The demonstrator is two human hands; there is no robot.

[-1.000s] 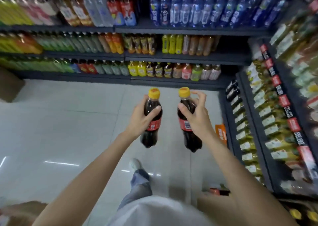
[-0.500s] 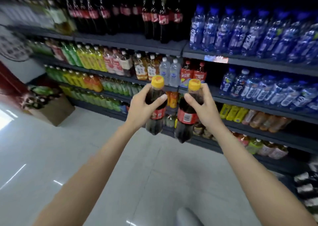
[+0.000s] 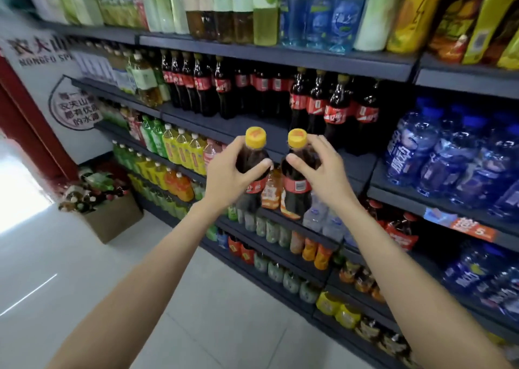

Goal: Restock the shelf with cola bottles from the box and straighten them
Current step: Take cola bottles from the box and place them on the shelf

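I hold two small cola bottles upright in front of the shelving, side by side. My left hand grips the left cola bottle round its shoulder; its yellow cap and red label show. My right hand grips the right cola bottle the same way. Both bottles hang just below and in front of the dark cola shelf, where a bare stretch lies between a left row of cola bottles and a right group of cola bottles.
Blue water bottles fill the shelf to the right. Yellow and green drinks stand on lower shelves at left. A cardboard box of bottles sits on the floor by a red door frame. Pale tiled floor lies below.
The view has swung up and closer to the shelving. Both hands have carried the bottles up toward the cola shelf, still side by side.
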